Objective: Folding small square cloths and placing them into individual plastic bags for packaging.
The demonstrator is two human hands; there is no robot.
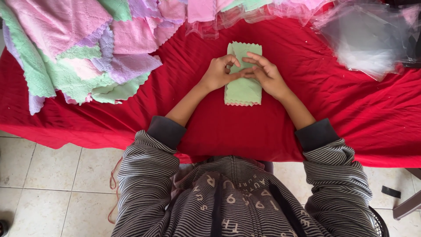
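Note:
A folded light green cloth [242, 91] with zigzag edges lies on the red tablecloth [342, 109], straight ahead of me. My left hand [218, 72] rests on its left edge, fingers curled and pinching the fabric. My right hand [265, 74] lies over the cloth's right side, fingers stretched across it toward the left hand. The fingertips of both hands meet over the middle of the cloth.
A heap of pink, green and purple cloths [83, 48] covers the table's left back. Clear plastic bags [368, 35] lie at the back right, and more along the back edge [228, 17]. Tiled floor [52, 175] shows below the table.

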